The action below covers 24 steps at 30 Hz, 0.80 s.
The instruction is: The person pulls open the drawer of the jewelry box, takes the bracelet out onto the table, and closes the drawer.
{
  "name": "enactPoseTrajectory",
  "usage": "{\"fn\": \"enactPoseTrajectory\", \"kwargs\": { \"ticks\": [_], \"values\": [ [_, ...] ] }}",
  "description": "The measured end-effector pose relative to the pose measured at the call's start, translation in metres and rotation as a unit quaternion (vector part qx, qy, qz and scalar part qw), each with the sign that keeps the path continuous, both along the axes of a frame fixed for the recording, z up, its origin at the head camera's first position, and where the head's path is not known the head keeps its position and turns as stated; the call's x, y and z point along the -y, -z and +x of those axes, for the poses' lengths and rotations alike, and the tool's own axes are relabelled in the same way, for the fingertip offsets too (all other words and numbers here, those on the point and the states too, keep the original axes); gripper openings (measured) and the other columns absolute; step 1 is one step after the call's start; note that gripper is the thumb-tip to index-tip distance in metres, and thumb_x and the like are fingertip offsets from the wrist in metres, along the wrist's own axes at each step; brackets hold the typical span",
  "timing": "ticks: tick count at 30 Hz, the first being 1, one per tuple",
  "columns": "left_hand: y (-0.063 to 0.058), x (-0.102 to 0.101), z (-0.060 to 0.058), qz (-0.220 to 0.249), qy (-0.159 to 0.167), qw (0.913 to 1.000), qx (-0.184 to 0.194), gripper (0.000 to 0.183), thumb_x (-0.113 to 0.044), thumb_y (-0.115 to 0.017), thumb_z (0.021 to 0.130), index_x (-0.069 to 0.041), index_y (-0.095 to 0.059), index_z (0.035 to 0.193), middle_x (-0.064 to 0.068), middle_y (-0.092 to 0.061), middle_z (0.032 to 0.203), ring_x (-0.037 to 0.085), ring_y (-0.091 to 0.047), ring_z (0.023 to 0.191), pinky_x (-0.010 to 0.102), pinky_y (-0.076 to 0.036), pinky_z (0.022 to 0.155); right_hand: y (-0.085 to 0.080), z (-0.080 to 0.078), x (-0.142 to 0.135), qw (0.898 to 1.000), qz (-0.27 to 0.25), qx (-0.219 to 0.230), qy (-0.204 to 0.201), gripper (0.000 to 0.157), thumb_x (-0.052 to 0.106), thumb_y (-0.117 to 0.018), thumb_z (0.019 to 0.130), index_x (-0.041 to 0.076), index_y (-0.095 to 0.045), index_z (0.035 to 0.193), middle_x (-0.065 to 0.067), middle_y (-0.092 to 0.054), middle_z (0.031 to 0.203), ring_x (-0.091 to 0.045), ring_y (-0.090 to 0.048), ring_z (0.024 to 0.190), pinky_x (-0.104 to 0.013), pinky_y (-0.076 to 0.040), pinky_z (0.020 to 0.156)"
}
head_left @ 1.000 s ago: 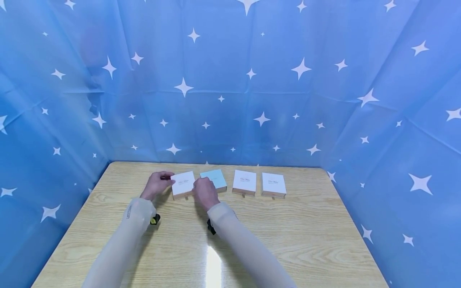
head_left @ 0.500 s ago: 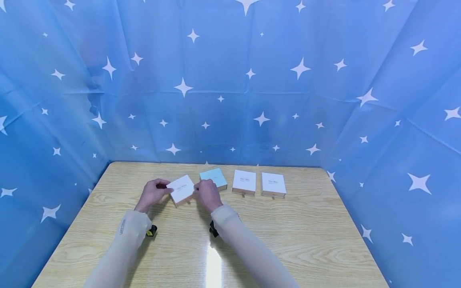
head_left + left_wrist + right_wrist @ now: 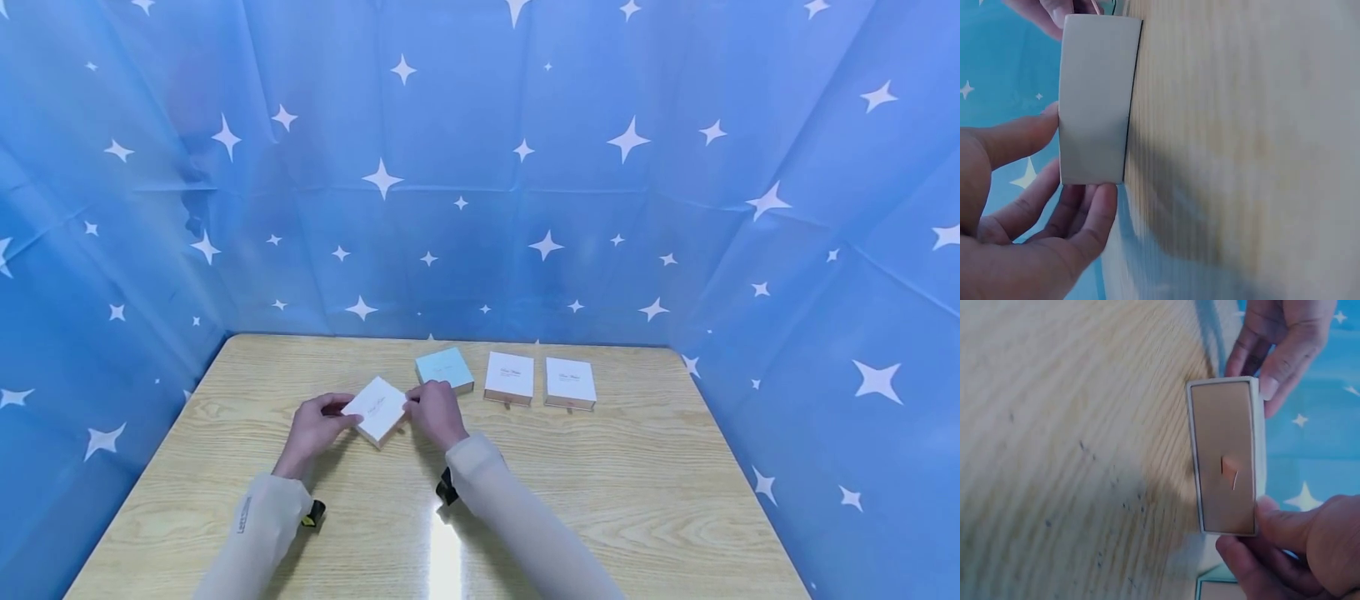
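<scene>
A white box (image 3: 378, 412) with printed lettering on its lid sits turned cornerwise at the left of the table, between both hands. My left hand (image 3: 313, 432) holds its left corner, thumb on the lid and fingers at the end, as the left wrist view shows beside the plain white side (image 3: 1097, 100). At the opposite corner my right hand (image 3: 438, 413) pinches the box between thumb and fingers. The right wrist view shows its brown drawer front (image 3: 1219, 425) with a small orange pull tab (image 3: 1229, 471); the drawer is closed.
Just behind my right hand lies a light teal box (image 3: 448, 367). Two more white boxes, one nearer the middle (image 3: 509, 375) and one farther right (image 3: 570, 382), stand along the back of the wooden table (image 3: 637, 500). A blue star-patterned curtain (image 3: 480, 167) hangs behind.
Both hands have drawn the white box toward the front and turned it from nearly square to cornerwise. It has come away from the row; the other boxes have stayed put.
</scene>
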<state>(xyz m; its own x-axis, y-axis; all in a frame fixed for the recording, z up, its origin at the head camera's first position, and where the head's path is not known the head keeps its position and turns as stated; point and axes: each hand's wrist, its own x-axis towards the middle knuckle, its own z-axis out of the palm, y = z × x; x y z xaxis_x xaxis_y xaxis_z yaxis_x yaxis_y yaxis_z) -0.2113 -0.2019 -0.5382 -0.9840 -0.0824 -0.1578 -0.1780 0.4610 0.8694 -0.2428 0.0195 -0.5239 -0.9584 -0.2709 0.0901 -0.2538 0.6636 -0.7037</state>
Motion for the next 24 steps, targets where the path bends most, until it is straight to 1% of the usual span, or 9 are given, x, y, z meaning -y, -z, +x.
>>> {"fn": "enactPoseTrajectory", "kwargs": {
  "ticks": [1,2,4,5,7,8,12,17,24],
  "values": [
    [0.000,-0.001,0.004,0.001,-0.002,1.0000,0.001,0.045,-0.017,-0.077,0.091,-0.003,-0.066,0.132,0.018,-0.067,0.124,0.028,-0.062,0.109,0.026,-0.051,0.081,0.001,0.001,0.000,1.000,-0.007,0.002,0.004,0.045,0.009,-0.067,0.098,0.006,-0.052,0.056,0.002,-0.036,0.051,-0.007,-0.027,0.050,-0.019,-0.030,0.053],
    [0.000,-0.002,0.007,0.001,-0.003,1.0000,0.002,0.046,-0.017,-0.078,0.091,-0.003,-0.066,0.132,0.018,-0.067,0.123,0.027,-0.062,0.108,0.025,-0.050,0.080,0.001,0.002,0.000,1.000,-0.011,0.006,0.010,0.036,0.009,-0.068,0.098,0.003,-0.063,0.062,0.001,-0.049,0.054,-0.005,-0.033,0.052,-0.018,-0.033,0.054],
    [0.001,-0.005,0.014,-0.003,-0.008,1.0000,0.000,0.047,-0.018,-0.079,0.089,-0.003,-0.066,0.132,0.017,-0.068,0.120,0.025,-0.062,0.105,0.024,-0.050,0.079,0.003,0.005,-0.001,0.999,-0.021,0.021,0.020,0.018,0.009,-0.068,0.097,0.003,-0.079,0.085,-0.004,-0.072,0.074,-0.004,-0.048,0.059,-0.019,-0.041,0.059],
    [0.001,-0.006,0.017,-0.005,-0.010,0.9999,-0.001,0.048,-0.018,-0.080,0.089,-0.002,-0.066,0.131,0.017,-0.068,0.119,0.025,-0.062,0.104,0.024,-0.050,0.079,0.004,0.006,-0.001,0.999,-0.025,0.026,0.024,0.014,0.009,-0.068,0.097,0.004,-0.081,0.097,-0.007,-0.078,0.087,-0.006,-0.054,0.064,-0.020,-0.045,0.062],
    [0.002,-0.009,0.023,-0.012,-0.013,0.9998,-0.005,0.049,-0.017,-0.082,0.087,-0.002,-0.067,0.131,0.018,-0.069,0.117,0.024,-0.063,0.102,0.023,-0.050,0.078,0.005,0.008,-0.003,0.998,-0.033,0.041,0.030,0.020,0.009,-0.068,0.098,0.008,-0.079,0.114,-0.010,-0.079,0.110,-0.008,-0.065,0.078,-0.023,-0.051,0.068],
    [0.002,-0.010,0.025,-0.016,-0.014,0.9997,-0.008,0.049,-0.017,-0.082,0.086,-0.001,-0.067,0.130,0.018,-0.069,0.117,0.024,-0.063,0.101,0.023,-0.050,0.078,0.005,0.008,-0.004,0.998,-0.036,0.049,0.028,0.021,0.010,-0.067,0.098,0.008,-0.078,0.116,-0.010,-0.078,0.113,-0.011,-0.067,0.083,-0.024,-0.052,0.070],
    [0.001,-0.016,0.035,-0.023,-0.020,0.9994,-0.014,0.050,-0.015,-0.083,0.085,0.000,-0.066,0.130,0.019,-0.069,0.115,0.024,-0.064,0.099,0.022,-0.050,0.076,0.005,0.009,-0.008,0.996,-0.052,0.068,0.020,0.021,0.010,-0.067,0.099,0.009,-0.078,0.116,-0.007,-0.077,0.112,-0.013,-0.069,0.093,-0.024,-0.055,0.073],
    [-0.002,-0.023,0.045,-0.028,-0.027,0.9990,-0.019,0.052,-0.014,-0.083,0.085,0.002,-0.064,0.131,0.019,-0.067,0.114,0.024,-0.064,0.098,0.019,-0.049,0.073,0.005,0.008,-0.013,0.995,-0.058,0.083,0.010,0.019,0.012,-0.067,0.099,0.012,-0.079,0.114,-0.004,-0.077,0.109,-0.010,-0.067,0.091,-0.022,-0.054,0.071],
    [-0.003,-0.030,0.054,-0.029,-0.036,0.9985,-0.029,0.055,-0.014,-0.083,0.085,0.005,-0.061,0.132,0.020,-0.066,0.114,0.026,-0.064,0.098,0.019,-0.049,0.074,0.007,0.007,-0.014,0.996,-0.041,0.077,0.000,0.020,0.014,-0.067,0.099,0.014,-0.079,0.115,-0.002,-0.077,0.113,-0.012,-0.069,0.099,-0.024,-0.056,0.079]
  ]
}}
